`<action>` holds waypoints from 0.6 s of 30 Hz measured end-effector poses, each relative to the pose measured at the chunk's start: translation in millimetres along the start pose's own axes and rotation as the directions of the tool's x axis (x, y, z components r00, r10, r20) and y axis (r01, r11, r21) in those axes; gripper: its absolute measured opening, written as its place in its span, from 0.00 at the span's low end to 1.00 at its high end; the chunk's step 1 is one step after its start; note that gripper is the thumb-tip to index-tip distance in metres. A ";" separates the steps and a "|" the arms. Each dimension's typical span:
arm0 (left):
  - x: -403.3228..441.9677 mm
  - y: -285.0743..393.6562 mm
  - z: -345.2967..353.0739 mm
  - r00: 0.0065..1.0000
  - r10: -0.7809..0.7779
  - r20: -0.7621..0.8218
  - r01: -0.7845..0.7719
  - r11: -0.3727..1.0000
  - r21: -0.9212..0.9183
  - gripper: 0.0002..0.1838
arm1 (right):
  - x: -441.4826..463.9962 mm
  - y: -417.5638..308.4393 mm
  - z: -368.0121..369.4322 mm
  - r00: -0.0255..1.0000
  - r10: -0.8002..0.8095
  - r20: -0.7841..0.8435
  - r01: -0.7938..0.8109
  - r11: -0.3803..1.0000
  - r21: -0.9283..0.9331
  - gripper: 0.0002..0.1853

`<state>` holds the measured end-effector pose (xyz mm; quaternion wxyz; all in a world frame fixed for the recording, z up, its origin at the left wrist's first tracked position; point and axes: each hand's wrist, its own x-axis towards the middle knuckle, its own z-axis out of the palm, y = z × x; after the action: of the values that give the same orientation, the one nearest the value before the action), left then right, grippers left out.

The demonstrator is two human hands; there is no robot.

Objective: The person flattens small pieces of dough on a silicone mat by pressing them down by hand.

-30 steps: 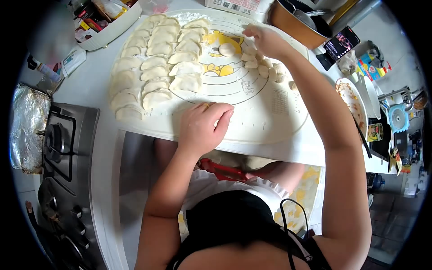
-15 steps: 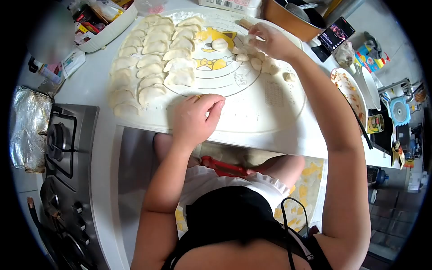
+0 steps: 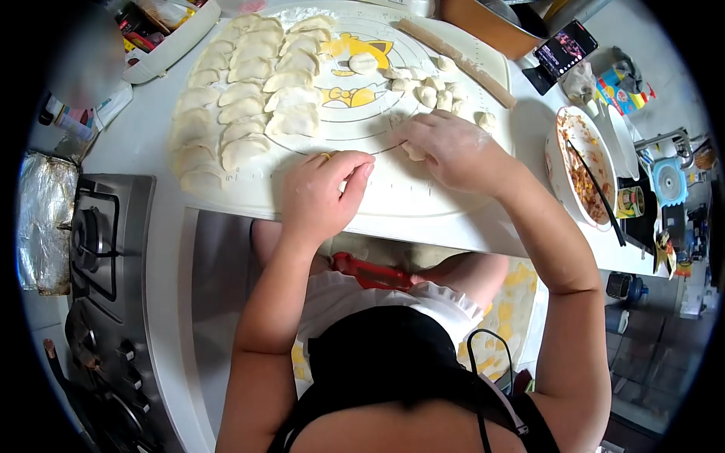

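My right hand (image 3: 453, 153) is low over the round-marked kneading mat (image 3: 377, 198), its floury fingers closed on a small dough piece (image 3: 414, 152). To its left, my left hand (image 3: 321, 192) rests at the mat's near edge, fingers curled and thumb against the forefinger, with nothing visible in it. Several small dough pieces (image 3: 427, 96) lie just beyond my right hand. A flattened dough round (image 3: 363, 63) sits on the cat print. Behind the pieces, a wooden rolling pin (image 3: 457, 63) lies diagonally. Rows of folded dumplings (image 3: 245, 90) cover the mat's left part.
At the right stands a bowl of filling (image 3: 585, 170) with black chopsticks (image 3: 598, 189) across it. A propped phone (image 3: 563, 54) and an orange pot (image 3: 487, 26) are at the back right. The gas stove (image 3: 113, 249) is on the left.
My right hand has come back from beside the rolling pin toward the mat's near side, with a dough piece in its fingers. My left hand has stayed nearly still.
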<state>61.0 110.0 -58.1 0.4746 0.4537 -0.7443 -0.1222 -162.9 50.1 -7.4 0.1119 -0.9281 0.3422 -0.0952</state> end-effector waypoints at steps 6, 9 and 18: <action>0.5 0.4 -1.6 1.000 0.024 -0.009 -0.024 0.999 0.024 0.03 | -5.6 0.7 4.7 0.987 0.090 -0.130 -0.073 0.989 0.126 0.21; 0.4 -1.5 0.1 0.999 0.032 -0.023 -0.032 0.999 0.013 0.03 | -4.6 3.9 11.3 0.993 0.094 -0.070 -0.086 0.990 0.116 0.23; -0.1 -1.4 0.0 0.999 0.041 -0.008 -0.041 0.999 0.031 0.03 | -3.7 -5.0 16.2 0.960 0.158 -0.233 -0.139 0.986 0.094 0.19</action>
<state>61.8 109.3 -59.0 0.4730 0.4461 -0.7533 -0.0991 -158.5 58.5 -21.9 0.1121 -0.8765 0.4180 -0.2110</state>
